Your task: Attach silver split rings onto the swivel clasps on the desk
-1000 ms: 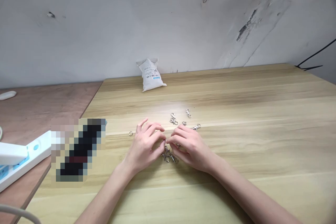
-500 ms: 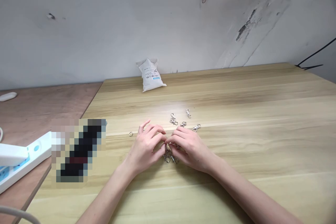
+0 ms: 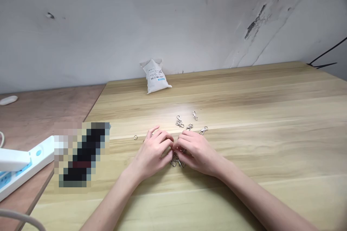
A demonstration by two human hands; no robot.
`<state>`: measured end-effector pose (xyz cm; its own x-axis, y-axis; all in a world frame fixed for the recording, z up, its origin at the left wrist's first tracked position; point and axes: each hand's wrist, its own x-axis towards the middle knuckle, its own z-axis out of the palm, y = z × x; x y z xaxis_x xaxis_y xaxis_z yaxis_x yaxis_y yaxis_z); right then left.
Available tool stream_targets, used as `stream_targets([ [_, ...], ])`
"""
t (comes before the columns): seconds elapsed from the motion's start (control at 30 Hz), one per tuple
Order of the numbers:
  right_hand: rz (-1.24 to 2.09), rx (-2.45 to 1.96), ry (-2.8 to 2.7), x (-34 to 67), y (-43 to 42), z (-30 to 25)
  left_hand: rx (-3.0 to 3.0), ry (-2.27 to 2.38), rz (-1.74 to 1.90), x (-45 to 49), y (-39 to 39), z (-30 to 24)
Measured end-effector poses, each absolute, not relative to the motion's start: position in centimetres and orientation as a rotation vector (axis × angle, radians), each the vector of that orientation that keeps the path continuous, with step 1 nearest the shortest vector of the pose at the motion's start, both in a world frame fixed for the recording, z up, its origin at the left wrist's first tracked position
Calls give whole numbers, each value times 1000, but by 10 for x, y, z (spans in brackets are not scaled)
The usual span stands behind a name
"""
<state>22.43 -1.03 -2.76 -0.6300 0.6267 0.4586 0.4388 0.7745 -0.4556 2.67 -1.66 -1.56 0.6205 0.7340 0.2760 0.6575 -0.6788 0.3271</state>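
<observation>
My left hand [image 3: 155, 149] and my right hand [image 3: 196, 151] meet fingertip to fingertip, low over the table. Thumbs and fingers on both are pinched together; whatever lies between them is hidden by the fingers. Just beneath, several silver swivel clasps [image 3: 181, 164] lie in a small heap, partly covered by my hands. Beyond the fingers are more metal clasps: a pair [image 3: 179, 123], one clasp [image 3: 195, 116] farther back, another [image 3: 189, 127] close to my right knuckles and one [image 3: 204, 130] to the right. A small metal ring [image 3: 135, 137] rests left of my left hand.
A white labelled packet [image 3: 157, 79] stands on the wooden table [image 3: 257, 126] near the wall. At left, a blurred-out dark object [image 3: 84, 155] lies beside a white power strip [image 3: 40, 155] with a plug. A grey cable [image 3: 21, 216] curves at the lower left corner.
Both hands stay pinched together over the heap, with only slight finger movement, the left hand's raised finger lowering a little. The whole view has shifted slightly.
</observation>
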Motion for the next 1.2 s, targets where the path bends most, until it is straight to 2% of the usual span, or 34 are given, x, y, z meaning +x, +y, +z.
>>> stream_targets([
  [0.67, 463, -804, -2379, 225, -11, -28, 2653, 1150, 564, 27, -17, -16],
  [1.2, 544, -918, -2356, 228, -14, -23, 2710, 1143, 833, 26, -14, -14],
])
